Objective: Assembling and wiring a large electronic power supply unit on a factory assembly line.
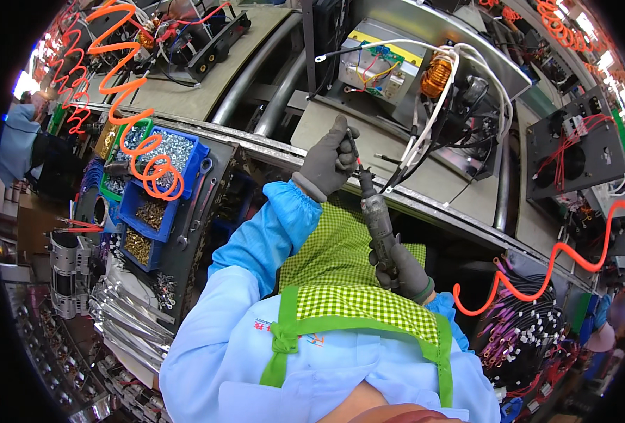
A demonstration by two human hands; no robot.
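My left hand (329, 158), in a grey glove, is closed above the near edge of the workbench. Its fingers pinch a thin black piece (355, 146) with a bit of red at its lower end; its kind is unclear. Lower and to the right, my right hand (405, 271), also gloved, is wrapped round the rear of a dark power screwdriver (378, 218). The tool's nose points up toward the left fingers, close to the red end; whether they touch I cannot tell. Just beyond is an open metal chassis (425, 130) with a copper coil (436, 76), a green circuit board (381, 58) and loose white cables (425, 141).
At left, blue bins (178, 151) of nuts and screws stand beside wrenches (198, 211). Orange coiled hoses (126, 84) hang at left, and another (559, 254) crosses at right. Bundled cables (520, 324) lie at lower right. Metal rollers (281, 95) run between the bench boards. Other people are at both edges.
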